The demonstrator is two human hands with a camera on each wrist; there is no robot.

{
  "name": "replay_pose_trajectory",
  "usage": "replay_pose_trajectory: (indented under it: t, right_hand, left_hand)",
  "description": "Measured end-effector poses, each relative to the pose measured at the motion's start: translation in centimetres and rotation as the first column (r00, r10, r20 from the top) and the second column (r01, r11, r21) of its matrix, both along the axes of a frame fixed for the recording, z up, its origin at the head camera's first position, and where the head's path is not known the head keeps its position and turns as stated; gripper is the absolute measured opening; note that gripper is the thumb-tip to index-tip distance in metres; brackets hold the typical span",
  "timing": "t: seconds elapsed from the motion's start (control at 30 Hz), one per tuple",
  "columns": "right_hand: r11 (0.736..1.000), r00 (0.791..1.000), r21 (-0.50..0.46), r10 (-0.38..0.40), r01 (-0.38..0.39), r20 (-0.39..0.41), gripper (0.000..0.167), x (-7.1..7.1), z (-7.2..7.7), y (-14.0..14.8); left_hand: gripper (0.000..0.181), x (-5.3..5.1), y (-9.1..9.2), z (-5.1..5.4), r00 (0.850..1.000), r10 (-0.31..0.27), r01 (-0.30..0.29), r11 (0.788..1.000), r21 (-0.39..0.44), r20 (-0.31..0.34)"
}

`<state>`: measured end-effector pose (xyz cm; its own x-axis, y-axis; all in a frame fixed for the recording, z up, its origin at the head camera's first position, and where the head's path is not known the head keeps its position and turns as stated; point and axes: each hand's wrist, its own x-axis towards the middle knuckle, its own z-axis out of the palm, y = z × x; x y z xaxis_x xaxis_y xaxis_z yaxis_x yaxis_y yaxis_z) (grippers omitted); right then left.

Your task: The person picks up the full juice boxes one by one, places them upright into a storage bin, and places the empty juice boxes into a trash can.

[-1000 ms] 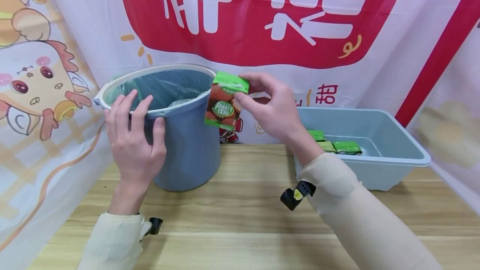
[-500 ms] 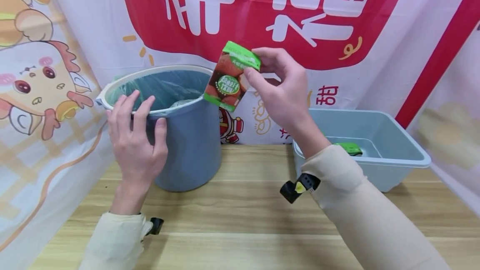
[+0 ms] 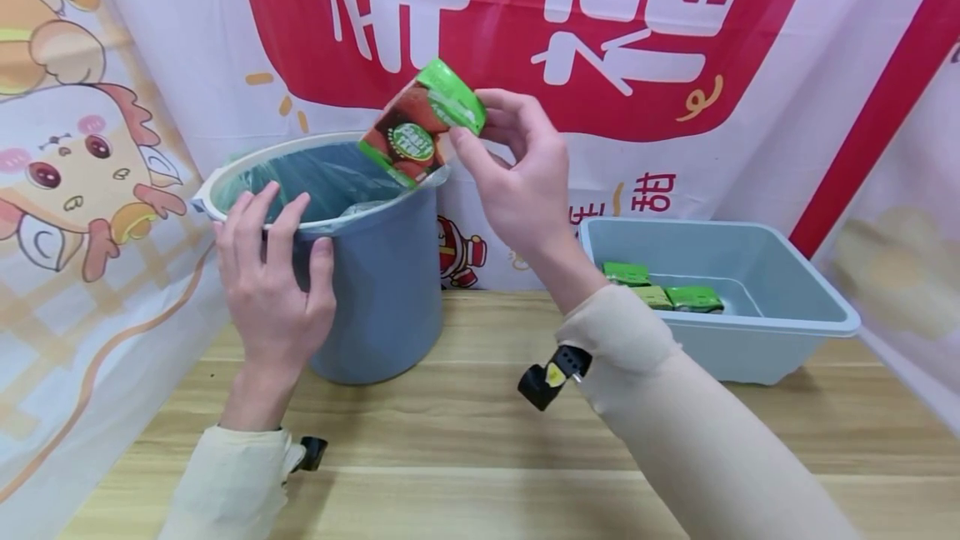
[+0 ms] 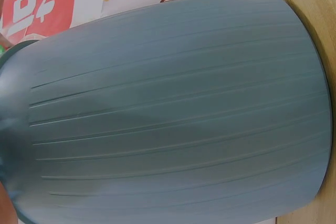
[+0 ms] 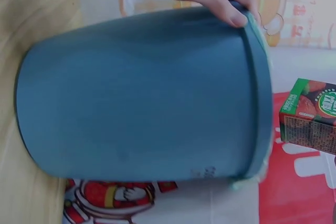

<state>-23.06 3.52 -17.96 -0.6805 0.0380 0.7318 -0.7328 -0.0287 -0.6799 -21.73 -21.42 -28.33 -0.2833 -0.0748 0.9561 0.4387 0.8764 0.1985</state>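
My right hand (image 3: 517, 161) pinches a small green drink carton (image 3: 411, 140) printed with reddish-brown fruit. The carton is tilted, its lower end over the right side of the trash can's mouth. Part of it also shows at the edge of the right wrist view. A blue-grey trash can (image 3: 378, 290) with a pale rim and a clear plastic liner (image 3: 315, 173) stands at the left. My left hand (image 3: 273, 282) grips its near rim, fingers hooked over the edge and thumb on the outer wall. The can's ribbed side (image 4: 178, 108) fills the left wrist view; its bottom inside is hidden.
A light blue-grey tub (image 3: 757, 344) stands on the wooden table (image 3: 465, 432) at the right, with several green cartons (image 3: 694, 298) inside. Printed cloth (image 3: 600, 165) hangs close behind the can and tub, and also along both sides.
My right hand first lifted the carton up and to the right, then brought it left over the can's rim, tilting it further. My left hand has stayed on the rim.
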Motion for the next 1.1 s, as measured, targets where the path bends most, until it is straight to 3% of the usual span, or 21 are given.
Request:
replay_pose_trajectory:
  t: [0.37,0.67,0.77,0.93,1.1]
  right_hand:
    - [0.994,0.994,0.109,-0.028,0.016,0.106,0.045,-1.0,-1.7,-3.4]
    - [0.960,0.981,0.270,-0.119,0.074,0.151,0.049,-1.4,-3.2,-4.9]
    - [0.938,0.974,0.327,-0.171,0.116,0.146,0.048,-1.3,-3.0,-5.2]
    - [0.880,0.957,0.440,-0.260,0.180,0.129,0.046,-0.9,-2.6,-5.8]
    - [0.839,0.945,0.497,-0.311,0.223,0.100,0.047,-0.6,-2.5,-6.0]
  left_hand:
    - [0.052,0.0,0.0,-0.1,1.000,0.003,-0.003,1.000,-0.002,0.009]
    - [0.051,0.0,0.0,-0.1,1.000,-0.010,0.010,1.000,0.009,0.010]
    - [0.051,0.0,0.0,0.0,1.000,-0.010,0.010,1.000,0.007,0.005]
    - [0.050,0.0,0.1,0.0,1.000,-0.014,0.014,1.000,0.012,-0.006]
    - [0.050,0.0,0.1,0.0,1.000,-0.014,0.014,1.000,0.011,-0.009]
